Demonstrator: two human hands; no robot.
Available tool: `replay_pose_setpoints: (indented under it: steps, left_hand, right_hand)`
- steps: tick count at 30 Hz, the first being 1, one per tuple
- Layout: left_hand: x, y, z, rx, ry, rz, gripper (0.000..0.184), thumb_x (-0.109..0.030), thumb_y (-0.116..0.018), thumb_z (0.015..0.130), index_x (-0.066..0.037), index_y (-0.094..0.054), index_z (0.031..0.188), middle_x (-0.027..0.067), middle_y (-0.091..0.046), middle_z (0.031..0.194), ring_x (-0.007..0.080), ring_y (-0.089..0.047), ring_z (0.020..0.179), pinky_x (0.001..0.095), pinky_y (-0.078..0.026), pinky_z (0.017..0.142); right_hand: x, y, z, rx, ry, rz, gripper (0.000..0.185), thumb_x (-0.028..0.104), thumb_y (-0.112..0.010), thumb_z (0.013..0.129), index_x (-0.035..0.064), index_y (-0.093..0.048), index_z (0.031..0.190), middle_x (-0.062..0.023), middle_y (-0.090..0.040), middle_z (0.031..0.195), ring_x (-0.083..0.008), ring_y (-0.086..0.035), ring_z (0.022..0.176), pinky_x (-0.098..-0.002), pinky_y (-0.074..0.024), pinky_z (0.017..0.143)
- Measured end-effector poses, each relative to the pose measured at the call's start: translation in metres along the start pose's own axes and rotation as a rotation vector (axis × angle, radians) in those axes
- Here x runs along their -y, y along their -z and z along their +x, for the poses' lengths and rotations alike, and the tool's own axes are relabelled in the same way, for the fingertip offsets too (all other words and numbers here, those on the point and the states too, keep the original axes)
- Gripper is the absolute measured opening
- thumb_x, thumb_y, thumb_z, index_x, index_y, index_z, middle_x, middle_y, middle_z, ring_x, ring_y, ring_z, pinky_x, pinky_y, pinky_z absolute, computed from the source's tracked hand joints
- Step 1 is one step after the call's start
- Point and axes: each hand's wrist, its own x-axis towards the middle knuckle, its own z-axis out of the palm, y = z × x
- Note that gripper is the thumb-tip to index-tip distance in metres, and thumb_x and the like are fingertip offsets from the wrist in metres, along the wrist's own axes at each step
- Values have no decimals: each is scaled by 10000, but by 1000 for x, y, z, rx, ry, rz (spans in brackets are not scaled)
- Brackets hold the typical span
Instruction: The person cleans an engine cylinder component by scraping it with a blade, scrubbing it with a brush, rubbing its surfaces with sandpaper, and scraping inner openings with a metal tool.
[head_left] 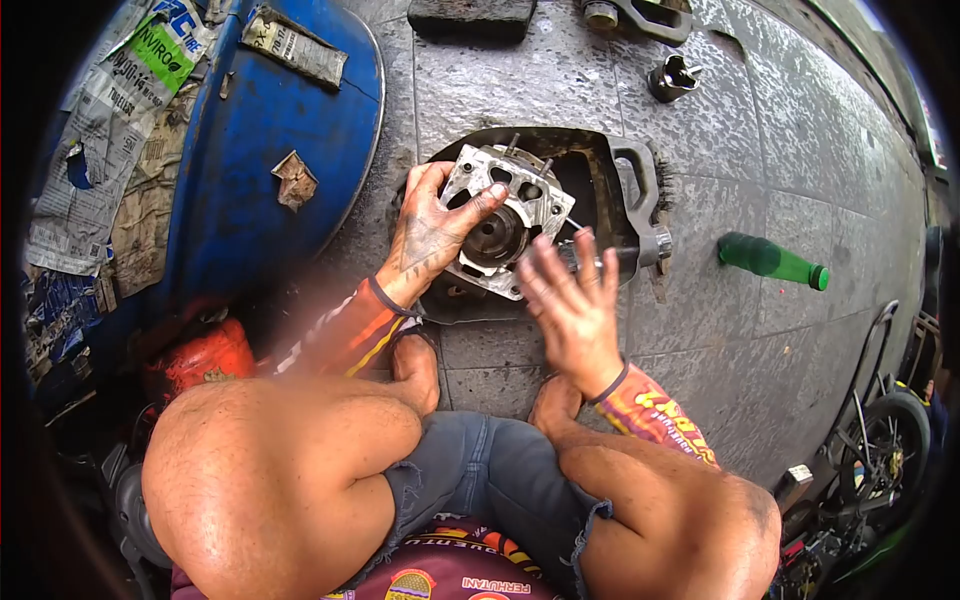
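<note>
A grey metal engine cylinder block point(552, 208) sits tilted in a black cut-open plastic container point(590, 148) on the floor. Its flat face is turned up, with a round dark bore point(492, 238) in the middle and studs sticking out at the far edge. My left hand point(428, 238) grips the block's left side, the thumb lying across the top face beside the bore. My right hand point(580, 315) is just right of the block with fingers spread, slightly blurred, and holds nothing. Whether its fingertips touch the block's edge I cannot tell.
A green bottle point(765, 258) lies on the tiled floor to the right. Farther off are a small dark metal cup-like part point(672, 78) and a black block point(470, 16). A blue drum point(275, 110) stands left. A wheel point(893, 445) shows at far right.
</note>
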Motion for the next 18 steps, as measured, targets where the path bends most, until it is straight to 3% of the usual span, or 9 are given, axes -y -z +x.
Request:
replay_pose_setpoints:
  steps: [3, 5, 7, 9, 12, 18]
  left_hand:
    - [15, -3, 2, -50, -78, -48, 562, -437, -866, 804, -11, -682, 1120, 124, -544, 1176, 240, -557, 1141, 364, -465, 1002]
    - [13, -6, 0, -41, -39, -74, 548, -425, -861, 812, -10, -681, 1122, 125, -544, 1171, 242, -555, 1138, 363, -465, 997]
    - [11, -5, -3, -34, -41, -136, 534, -419, -858, 818, -23, -679, 1129, 134, -547, 1174, 249, -560, 1128, 368, -469, 989]
    - [9, -3, -2, -12, -15, -89, 531, -415, -859, 819, -29, -677, 1134, 140, -547, 1178, 254, -562, 1127, 375, -473, 984]
    - [9, -2, -1, -1, -7, -65, 542, -426, -857, 819, -27, -673, 1136, 141, -541, 1172, 261, -561, 1129, 383, -475, 982]
    - [5, -1, -2, 0, -8, -11, 608, -461, -868, 796, -30, -652, 1166, 142, -521, 1159, 257, -550, 1122, 385, -468, 985]
  right_hand:
    - [8, -5, -10, 73, 58, 47, 523, 173, -661, 936, 251, -598, 1449, -47, -388, 1637, -384, -142, 1574, -588, -60, 1243]
    - [0, -8, -11, -34, 10, 80, 506, 200, -680, 925, 321, -628, 1413, -65, -342, 1658, -413, -108, 1572, -595, -70, 1242]
    - [-7, -3, -11, 5, 40, 50, 507, 220, -684, 922, 388, -631, 1398, -90, -247, 1694, -435, -63, 1571, -606, -80, 1237]
    - [-6, -4, -4, 46, 67, 74, 500, 284, -689, 922, 429, -613, 1395, -39, -267, 1691, -413, -99, 1572, -633, -97, 1225]
    - [9, -14, 17, 78, 183, 45, 470, 321, -662, 933, 417, -615, 1391, -38, -251, 1695, -399, -97, 1574, -633, -80, 1234]
    - [-12, 1, 8, 66, 193, -16, 508, 317, -683, 906, 438, -601, 1392, -59, -263, 1690, -390, -108, 1575, -635, -69, 1233]
